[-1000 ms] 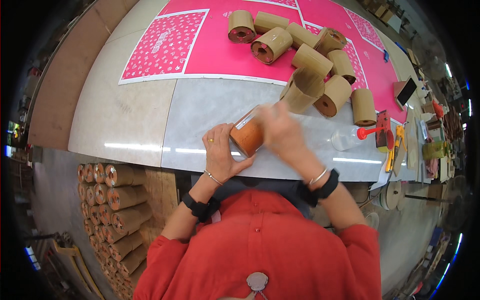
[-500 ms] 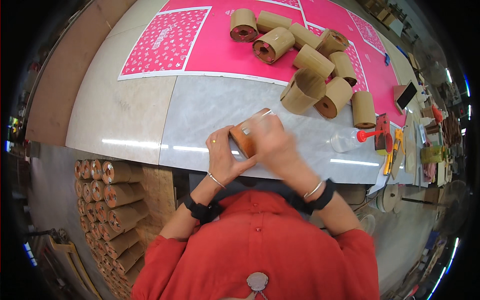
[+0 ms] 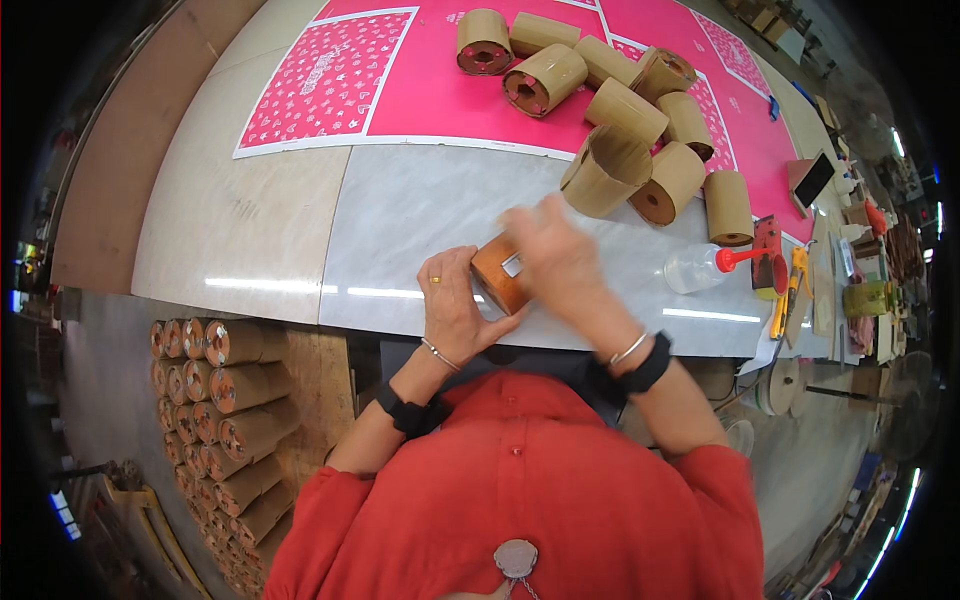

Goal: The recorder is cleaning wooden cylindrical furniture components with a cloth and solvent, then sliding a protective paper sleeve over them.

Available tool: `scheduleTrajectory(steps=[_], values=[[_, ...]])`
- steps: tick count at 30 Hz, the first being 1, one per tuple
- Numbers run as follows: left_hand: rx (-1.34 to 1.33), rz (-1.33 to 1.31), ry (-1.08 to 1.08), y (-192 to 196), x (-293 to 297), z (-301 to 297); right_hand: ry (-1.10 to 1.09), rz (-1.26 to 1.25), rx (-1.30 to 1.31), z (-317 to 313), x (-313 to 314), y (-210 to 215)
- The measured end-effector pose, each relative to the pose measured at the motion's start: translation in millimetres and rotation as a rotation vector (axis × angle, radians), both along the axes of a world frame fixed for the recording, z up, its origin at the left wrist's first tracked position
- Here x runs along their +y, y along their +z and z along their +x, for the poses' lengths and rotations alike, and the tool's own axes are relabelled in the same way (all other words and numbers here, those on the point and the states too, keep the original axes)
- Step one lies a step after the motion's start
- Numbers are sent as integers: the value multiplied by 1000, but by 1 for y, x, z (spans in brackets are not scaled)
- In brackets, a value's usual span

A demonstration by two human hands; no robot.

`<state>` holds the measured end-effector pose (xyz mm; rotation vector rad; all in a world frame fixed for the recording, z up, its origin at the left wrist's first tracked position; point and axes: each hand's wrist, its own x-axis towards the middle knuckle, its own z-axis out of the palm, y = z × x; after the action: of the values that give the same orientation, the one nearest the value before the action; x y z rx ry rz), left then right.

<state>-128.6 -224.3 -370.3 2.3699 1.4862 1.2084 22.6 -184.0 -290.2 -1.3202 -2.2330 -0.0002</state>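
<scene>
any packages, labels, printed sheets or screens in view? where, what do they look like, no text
Small label: pale rectangle on the brown cylinder held between left hand and right hand.
Pink printed sheets: flat at the table's far side, bright pink, fine white pattern, white borders.
Kraft-wrapped rolls: tan cylinders clustered on the sheets, far right.
Stacked rolls: brown cylinders below the table, left.
Dark screen-like slab: tilted, far right; too small to tell more.

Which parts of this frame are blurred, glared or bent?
Head view: the right hand is smeared by motion blur, while the left hand and the brown roll it holds are sharp; streaks of light glare lie along the table near its front edge; the fisheye bends the table edges and blacks out the corners.
</scene>
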Motion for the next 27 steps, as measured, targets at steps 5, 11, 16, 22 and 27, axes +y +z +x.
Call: scheduleTrajectory(steps=[5,11,16,22,27], values=[[-209,-264,-55,14,-2,-6,-103,-73,-29,23,12,3],[78,79,-30,7,23,-10,192,73,100,-27,-11,-7],[44,62,-49,9,22,-12,-130,-22,-10,12,25,3],[101,114,-26,-2,16,-16,95,63,96,-15,-5,-10],[-219,-285,-16,10,4,-15,-85,27,36,23,21,-2]])
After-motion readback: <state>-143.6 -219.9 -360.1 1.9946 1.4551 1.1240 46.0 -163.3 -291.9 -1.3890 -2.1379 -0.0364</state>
